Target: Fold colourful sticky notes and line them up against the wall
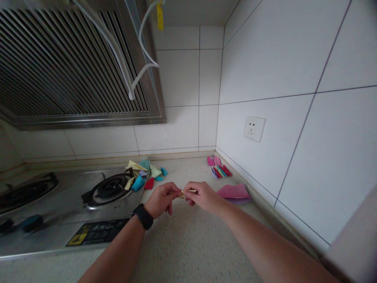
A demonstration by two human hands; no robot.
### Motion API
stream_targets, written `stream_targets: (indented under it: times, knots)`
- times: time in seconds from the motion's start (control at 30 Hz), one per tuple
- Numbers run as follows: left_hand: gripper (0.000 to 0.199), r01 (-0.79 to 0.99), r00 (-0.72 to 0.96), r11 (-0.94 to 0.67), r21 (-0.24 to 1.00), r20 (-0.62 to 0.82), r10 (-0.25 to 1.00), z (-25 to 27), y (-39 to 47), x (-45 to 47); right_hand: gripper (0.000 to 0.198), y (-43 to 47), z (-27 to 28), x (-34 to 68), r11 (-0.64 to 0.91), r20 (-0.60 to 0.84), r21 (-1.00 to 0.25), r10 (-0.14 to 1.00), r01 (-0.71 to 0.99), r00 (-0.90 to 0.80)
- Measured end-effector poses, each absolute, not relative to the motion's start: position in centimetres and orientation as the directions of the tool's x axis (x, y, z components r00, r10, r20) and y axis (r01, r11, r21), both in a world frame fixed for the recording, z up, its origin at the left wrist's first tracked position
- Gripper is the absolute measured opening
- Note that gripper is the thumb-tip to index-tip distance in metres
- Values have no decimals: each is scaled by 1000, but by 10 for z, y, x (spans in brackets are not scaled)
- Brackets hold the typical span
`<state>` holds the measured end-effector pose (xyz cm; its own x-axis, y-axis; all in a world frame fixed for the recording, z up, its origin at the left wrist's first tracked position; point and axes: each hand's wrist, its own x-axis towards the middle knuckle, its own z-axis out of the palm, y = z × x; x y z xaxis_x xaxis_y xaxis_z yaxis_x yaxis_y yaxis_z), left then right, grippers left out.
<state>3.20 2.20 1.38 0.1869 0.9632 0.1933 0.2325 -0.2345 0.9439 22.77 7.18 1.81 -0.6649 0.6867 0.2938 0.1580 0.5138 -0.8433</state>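
Note:
Between my two hands, above the speckled countertop (188, 243), is a small piece of pale yellow folded paper (182, 194). My left hand (163, 197), with a black watch (143, 216) on its wrist, pinches the paper's left end. At the other end, the fingers of my right hand (201, 194) are closed on it. Most of the paper is hidden by my fingers, so its exact shape cannot be made out. Right of my right hand lies a pink sheet stack (234, 192). Beyond my left hand sits a red folded paper (149, 183).
Several crumpled or folded coloured papers (154, 171) lie by the right burner (113, 188) of the gas stove (59, 236). Small folded papers (221, 171) sit in the back corner. A range hood (88, 67) with a hanging white hose (108, 37) is overhead. The right wall has a socket (255, 129).

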Motion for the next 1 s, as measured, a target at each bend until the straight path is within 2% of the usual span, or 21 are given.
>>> stream_targets:
  times: [0.37,0.87,1.0]
  knots:
    - [35,320,185,-232,918,180,966,14,21,36,23,76,10,226,461,247,-871,707,167,-663]
    - [31,284,181,-251,925,205,962,7,26,34,25,80,6,225,340,192,-937,693,80,-695]
    - [31,263,177,-261,929,219,959,8,25,35,26,78,11,226,358,221,-932,680,54,-699]
